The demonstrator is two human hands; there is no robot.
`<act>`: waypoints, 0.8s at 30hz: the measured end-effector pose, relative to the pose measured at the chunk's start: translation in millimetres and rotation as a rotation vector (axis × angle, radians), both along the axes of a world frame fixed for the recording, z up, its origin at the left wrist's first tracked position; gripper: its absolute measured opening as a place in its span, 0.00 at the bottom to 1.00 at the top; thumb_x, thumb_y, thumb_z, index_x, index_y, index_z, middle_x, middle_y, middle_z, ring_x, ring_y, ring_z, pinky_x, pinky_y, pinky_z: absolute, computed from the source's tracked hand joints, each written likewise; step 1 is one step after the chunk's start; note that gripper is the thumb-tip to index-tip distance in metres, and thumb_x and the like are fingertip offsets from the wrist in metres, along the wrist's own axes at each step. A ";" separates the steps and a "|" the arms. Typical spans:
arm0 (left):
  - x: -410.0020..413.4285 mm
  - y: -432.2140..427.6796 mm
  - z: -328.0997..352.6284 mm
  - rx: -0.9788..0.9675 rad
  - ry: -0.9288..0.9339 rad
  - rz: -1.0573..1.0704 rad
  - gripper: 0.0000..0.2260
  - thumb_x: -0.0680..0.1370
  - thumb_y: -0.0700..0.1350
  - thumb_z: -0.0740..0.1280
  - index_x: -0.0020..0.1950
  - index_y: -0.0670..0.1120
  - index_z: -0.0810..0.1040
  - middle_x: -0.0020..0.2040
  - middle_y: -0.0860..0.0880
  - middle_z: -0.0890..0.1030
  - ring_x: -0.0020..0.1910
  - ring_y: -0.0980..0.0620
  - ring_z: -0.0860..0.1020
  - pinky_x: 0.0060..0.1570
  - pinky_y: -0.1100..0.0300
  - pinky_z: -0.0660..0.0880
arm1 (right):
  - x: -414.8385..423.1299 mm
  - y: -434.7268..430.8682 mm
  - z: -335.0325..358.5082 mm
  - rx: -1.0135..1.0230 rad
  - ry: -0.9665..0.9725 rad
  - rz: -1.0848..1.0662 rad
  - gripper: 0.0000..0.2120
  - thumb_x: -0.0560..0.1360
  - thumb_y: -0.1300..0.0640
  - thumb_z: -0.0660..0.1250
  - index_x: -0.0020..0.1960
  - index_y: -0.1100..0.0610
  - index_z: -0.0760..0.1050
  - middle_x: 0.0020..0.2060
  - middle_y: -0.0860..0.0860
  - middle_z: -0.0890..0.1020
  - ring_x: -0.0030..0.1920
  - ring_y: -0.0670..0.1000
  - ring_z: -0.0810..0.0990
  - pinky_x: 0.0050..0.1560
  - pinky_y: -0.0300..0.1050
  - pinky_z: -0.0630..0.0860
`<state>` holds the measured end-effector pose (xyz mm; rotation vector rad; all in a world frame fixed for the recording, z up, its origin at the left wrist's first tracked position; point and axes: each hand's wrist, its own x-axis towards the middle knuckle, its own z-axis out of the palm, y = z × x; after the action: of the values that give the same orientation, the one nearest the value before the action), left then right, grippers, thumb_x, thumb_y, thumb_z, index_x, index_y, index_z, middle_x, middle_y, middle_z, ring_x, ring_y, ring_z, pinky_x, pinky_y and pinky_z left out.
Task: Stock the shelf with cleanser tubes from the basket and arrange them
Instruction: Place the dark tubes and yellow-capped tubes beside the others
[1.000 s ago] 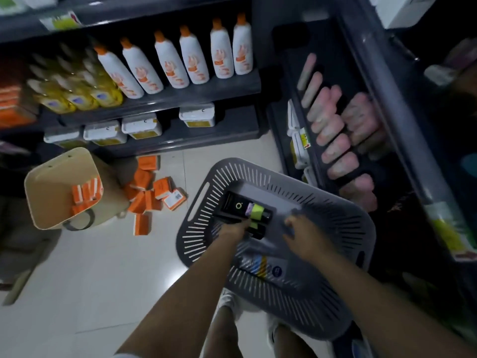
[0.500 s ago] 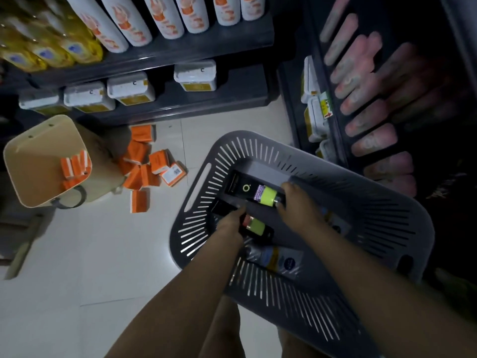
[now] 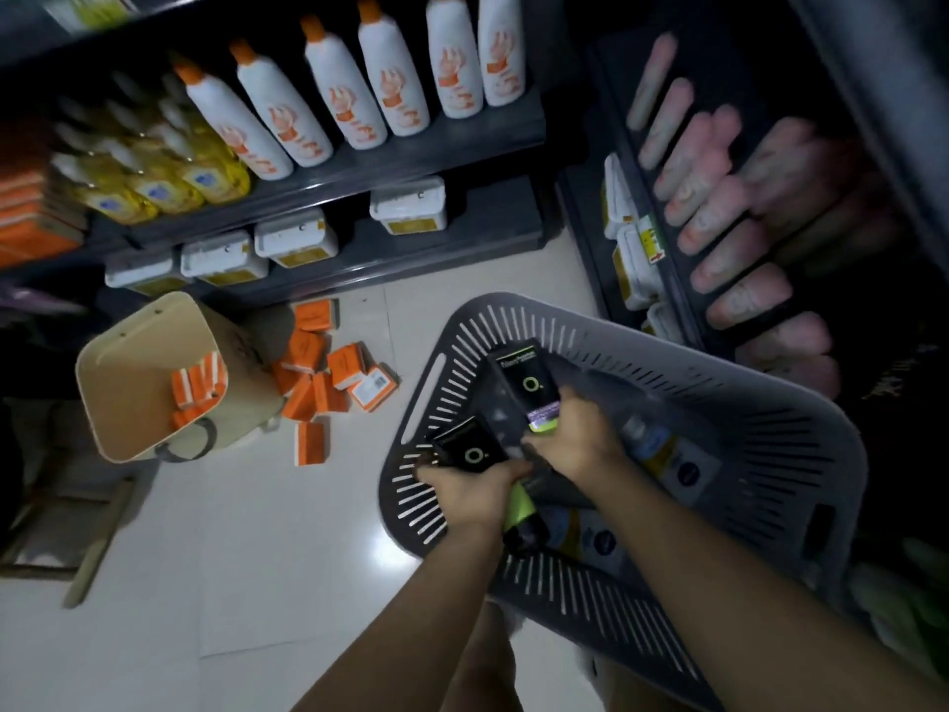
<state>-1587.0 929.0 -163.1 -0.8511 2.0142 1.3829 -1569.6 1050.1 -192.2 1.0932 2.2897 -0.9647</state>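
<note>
Left hand [image 3: 470, 493], right hand [image 3: 570, 439] grip black tubes [image 3: 524, 382]; caps half hidden

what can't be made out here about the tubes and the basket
Head view: print on the shelved pink tubes, lost to blur.
Head view: upper black tube and lower black tube, partly covered by the right hand and left hand.
Head view: tube count in the basket, hidden by both hands.

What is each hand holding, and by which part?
Left hand grips a black plastic tube near its lime-green cap; right hand grips a second black tube at its cap end.
</note>
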 end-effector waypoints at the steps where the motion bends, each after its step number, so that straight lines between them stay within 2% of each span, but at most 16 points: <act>1: 4.4 0.0 12.0 0.013 0.022 -0.017 0.38 0.61 0.33 0.80 0.60 0.43 0.58 0.43 0.49 0.72 0.43 0.48 0.75 0.49 0.53 0.76 | 7.1 1.1 15.6 0.003 0.029 -0.014 0.37 0.68 0.49 0.75 0.70 0.60 0.63 0.58 0.59 0.78 0.58 0.59 0.78 0.50 0.50 0.77; 3: 6.3 0.3 33.5 0.072 0.077 -0.071 0.37 0.64 0.31 0.77 0.63 0.43 0.58 0.47 0.46 0.73 0.45 0.46 0.75 0.52 0.51 0.76 | 20.0 6.3 49.3 0.038 0.073 -0.015 0.35 0.67 0.48 0.75 0.68 0.58 0.65 0.58 0.56 0.78 0.56 0.58 0.79 0.47 0.47 0.76; 5: 4.8 -0.2 54.1 0.114 0.139 -0.171 0.35 0.65 0.31 0.76 0.63 0.42 0.58 0.50 0.44 0.74 0.48 0.45 0.75 0.54 0.50 0.76 | 33.1 12.4 85.1 0.086 0.124 -0.016 0.30 0.65 0.47 0.74 0.62 0.56 0.68 0.56 0.54 0.78 0.54 0.57 0.79 0.46 0.46 0.76; 8: -2.8 2.3 89.0 0.140 0.203 -0.331 0.32 0.64 0.34 0.78 0.60 0.41 0.64 0.49 0.42 0.77 0.47 0.45 0.76 0.49 0.51 0.75 | 57.1 16.9 144.7 0.168 0.235 -0.122 0.25 0.63 0.47 0.74 0.55 0.53 0.69 0.52 0.52 0.80 0.51 0.56 0.80 0.44 0.47 0.78; 11: -10.0 15.7 129.4 0.215 0.250 -0.536 0.30 0.58 0.41 0.81 0.56 0.43 0.72 0.47 0.42 0.82 0.43 0.44 0.80 0.46 0.50 0.78 | 84.4 15.3 201.2 0.270 0.339 -0.297 0.27 0.64 0.46 0.73 0.59 0.53 0.69 0.52 0.50 0.80 0.52 0.55 0.81 0.46 0.46 0.78; 14: -10.0 35.2 177.1 0.309 0.341 -0.760 0.23 0.62 0.37 0.80 0.52 0.46 0.75 0.47 0.44 0.82 0.41 0.48 0.79 0.39 0.56 0.74 | 114.0 15.0 250.4 0.371 0.432 -0.456 0.32 0.63 0.42 0.75 0.61 0.53 0.69 0.54 0.49 0.80 0.55 0.53 0.79 0.50 0.45 0.76; 15: -7.2 42.3 194.4 0.354 0.381 -0.841 0.25 0.62 0.36 0.80 0.54 0.46 0.74 0.49 0.44 0.82 0.41 0.50 0.78 0.39 0.57 0.73 | 124.4 14.2 267.3 0.399 0.470 -0.511 0.32 0.63 0.42 0.76 0.61 0.53 0.69 0.55 0.49 0.79 0.55 0.52 0.79 0.50 0.44 0.75; 17: -1.8 58.6 226.1 0.468 0.483 -1.004 0.35 0.60 0.34 0.81 0.62 0.47 0.70 0.53 0.46 0.80 0.45 0.51 0.78 0.43 0.58 0.74 | 146.8 12.1 300.1 0.459 0.552 -0.623 0.29 0.63 0.42 0.76 0.58 0.53 0.71 0.53 0.50 0.79 0.54 0.52 0.79 0.48 0.43 0.73; 19: 10.0 72.2 263.5 0.556 0.621 -1.126 0.43 0.56 0.37 0.80 0.67 0.48 0.65 0.59 0.45 0.78 0.48 0.51 0.79 0.45 0.63 0.75 | 168.3 7.4 332.8 0.527 0.612 -0.723 0.27 0.62 0.42 0.75 0.55 0.53 0.71 0.51 0.51 0.79 0.52 0.53 0.79 0.48 0.45 0.74; 21: 26.5 83.1 296.6 0.602 0.742 -1.190 0.41 0.52 0.45 0.77 0.63 0.51 0.66 0.55 0.47 0.79 0.52 0.45 0.80 0.49 0.59 0.75 | 188.2 1.0 364.0 0.639 0.662 -0.771 0.26 0.62 0.44 0.76 0.53 0.54 0.72 0.50 0.51 0.80 0.52 0.53 0.79 0.49 0.45 0.75; 23: 44.9 91.0 327.2 0.651 0.849 -1.228 0.36 0.55 0.44 0.77 0.61 0.52 0.67 0.47 0.52 0.79 0.51 0.45 0.79 0.52 0.54 0.75 | 207.4 -5.6 393.4 0.731 0.699 -0.800 0.24 0.61 0.44 0.76 0.50 0.54 0.71 0.47 0.50 0.80 0.49 0.52 0.79 0.46 0.45 0.73; 24: 55.2 93.3 343.1 0.685 0.884 -1.243 0.34 0.59 0.42 0.78 0.61 0.50 0.67 0.46 0.53 0.79 0.49 0.48 0.80 0.50 0.56 0.74 | 217.0 -9.0 407.6 0.761 0.723 -0.814 0.24 0.60 0.44 0.76 0.48 0.54 0.70 0.44 0.49 0.80 0.46 0.52 0.79 0.44 0.46 0.73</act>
<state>-1531.8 1022.3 180.0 1.3102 1.6914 1.4704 -1352.6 1041.2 215.4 2.4562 2.9434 -0.8236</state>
